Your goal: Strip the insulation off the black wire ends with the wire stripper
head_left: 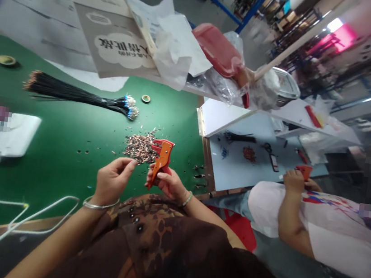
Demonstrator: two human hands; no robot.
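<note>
The green worktop point(64, 177) carries a bundle of black wires point(75, 92) with blue-tipped ends, and toward its right edge a loose heap of copper crimp terminals point(139, 147). Past its far corner, a steel tray point(283, 86) sits with its contents hidden. The right hand point(166, 184) clenches an orange wire stripper point(162, 161) just beside the heap. The left hand point(113, 182) curls its fingers inward; whether they grasp anything, I cannot tell.

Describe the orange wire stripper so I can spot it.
On the green workbench, find the heap of small copper terminals. Beside it, the orange plastic wire stripper sits in the right hand, unlike the similar orange tool a co-worker holds.
</note>
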